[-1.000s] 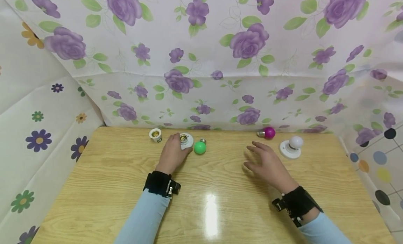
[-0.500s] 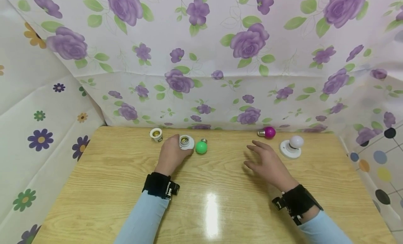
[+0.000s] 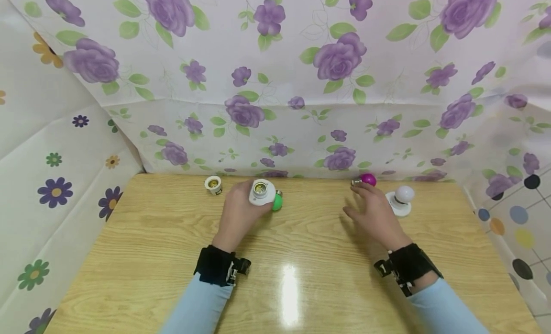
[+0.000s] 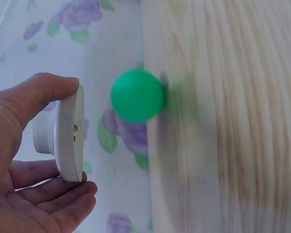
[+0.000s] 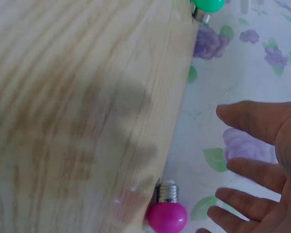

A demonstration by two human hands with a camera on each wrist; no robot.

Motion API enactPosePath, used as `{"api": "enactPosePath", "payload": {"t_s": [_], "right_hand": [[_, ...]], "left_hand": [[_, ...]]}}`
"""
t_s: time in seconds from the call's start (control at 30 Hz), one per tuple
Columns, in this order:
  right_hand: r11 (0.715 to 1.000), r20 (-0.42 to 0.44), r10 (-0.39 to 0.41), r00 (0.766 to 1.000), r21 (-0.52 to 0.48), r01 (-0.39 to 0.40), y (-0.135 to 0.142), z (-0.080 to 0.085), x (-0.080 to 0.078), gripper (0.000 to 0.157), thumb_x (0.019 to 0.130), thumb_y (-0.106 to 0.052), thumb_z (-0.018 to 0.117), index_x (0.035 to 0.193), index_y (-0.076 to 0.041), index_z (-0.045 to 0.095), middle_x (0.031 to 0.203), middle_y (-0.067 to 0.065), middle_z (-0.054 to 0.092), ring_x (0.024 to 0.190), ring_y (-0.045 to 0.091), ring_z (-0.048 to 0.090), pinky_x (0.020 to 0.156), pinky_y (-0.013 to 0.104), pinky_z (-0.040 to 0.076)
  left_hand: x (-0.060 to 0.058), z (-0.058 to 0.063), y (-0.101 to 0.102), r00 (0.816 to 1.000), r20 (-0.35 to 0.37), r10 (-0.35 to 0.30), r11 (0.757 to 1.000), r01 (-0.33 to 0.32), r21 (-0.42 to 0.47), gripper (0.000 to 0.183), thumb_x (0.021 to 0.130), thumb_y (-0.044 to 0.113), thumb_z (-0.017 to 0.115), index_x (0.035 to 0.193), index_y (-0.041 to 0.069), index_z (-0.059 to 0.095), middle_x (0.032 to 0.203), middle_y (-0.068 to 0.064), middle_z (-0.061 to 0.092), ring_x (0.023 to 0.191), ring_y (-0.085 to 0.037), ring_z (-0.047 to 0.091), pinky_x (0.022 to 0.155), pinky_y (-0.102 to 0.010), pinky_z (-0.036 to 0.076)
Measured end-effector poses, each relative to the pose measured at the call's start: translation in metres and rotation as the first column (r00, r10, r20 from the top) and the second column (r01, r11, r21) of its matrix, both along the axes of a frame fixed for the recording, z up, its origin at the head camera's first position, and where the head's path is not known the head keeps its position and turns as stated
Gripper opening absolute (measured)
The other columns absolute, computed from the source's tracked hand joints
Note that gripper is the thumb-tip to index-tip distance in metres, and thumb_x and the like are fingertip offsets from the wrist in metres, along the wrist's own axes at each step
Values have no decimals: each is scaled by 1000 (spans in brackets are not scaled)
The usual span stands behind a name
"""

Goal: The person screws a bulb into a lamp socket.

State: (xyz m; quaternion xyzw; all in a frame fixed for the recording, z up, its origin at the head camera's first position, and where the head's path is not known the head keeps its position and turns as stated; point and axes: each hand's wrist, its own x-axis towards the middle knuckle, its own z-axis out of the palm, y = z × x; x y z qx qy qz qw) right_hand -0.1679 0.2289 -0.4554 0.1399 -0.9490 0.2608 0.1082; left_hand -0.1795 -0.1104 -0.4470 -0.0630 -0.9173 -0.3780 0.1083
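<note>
My left hand grips a round white lamp holder by its rim, thumb on one side and fingers on the other. In the left wrist view the lamp holder is clear of the table, its hollow underside turned toward the wood. A green light bulb lies just right of it, partly hidden by the hand. My right hand hovers with fingers spread, holding nothing. Beyond its fingertips lies a magenta light bulb, whose metal screw base shows in the right wrist view.
A small white socket stands at the back left of the wooden table. At right, a white bulb sits in a white round holder. Flowered cloth hangs along the table's back edge.
My left hand has lifted the lamp holder and brought it slightly right, so it now overlaps the green bulb. My right hand has shifted a little right and forward toward the magenta bulb.
</note>
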Motion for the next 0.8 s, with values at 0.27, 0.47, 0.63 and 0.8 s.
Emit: {"api": "enactPosePath", "payload": {"t_s": [0.27,0.47,0.63,0.8], "right_hand": [[993,12,-104,995,-49,104,8,-2,-14,50,77,-22,74,121,-4,57,119,18,53,107,33,50,88,46,42],[989,71,-149,986,-6,150,10,-2,-23,70,78,-25,73,132,8,42,130,24,44,113,40,45,92,49,39],[985,100,-174,980,18,173,10,-2,-30,73,78,-26,72,135,7,39,140,23,34,120,43,37,96,51,35],[984,96,-178,979,33,175,11,-5,-36,71,78,-25,72,134,6,41,136,23,37,118,44,38,96,52,35]], "left_hand": [[17,6,16,999,-20,-32,998,33,53,68,62,34,83,118,5,57,102,0,56,93,-14,54,82,-32,46],[25,2,29,998,12,-66,997,65,44,73,62,36,83,122,6,55,105,0,55,96,-13,53,83,-31,46],[29,2,36,995,26,-92,995,90,48,78,62,36,83,125,4,53,109,-3,54,99,-16,52,85,-32,45],[30,2,40,993,50,-103,995,102,21,83,61,37,84,129,3,51,111,-6,54,98,-16,52,84,-31,45]]}}
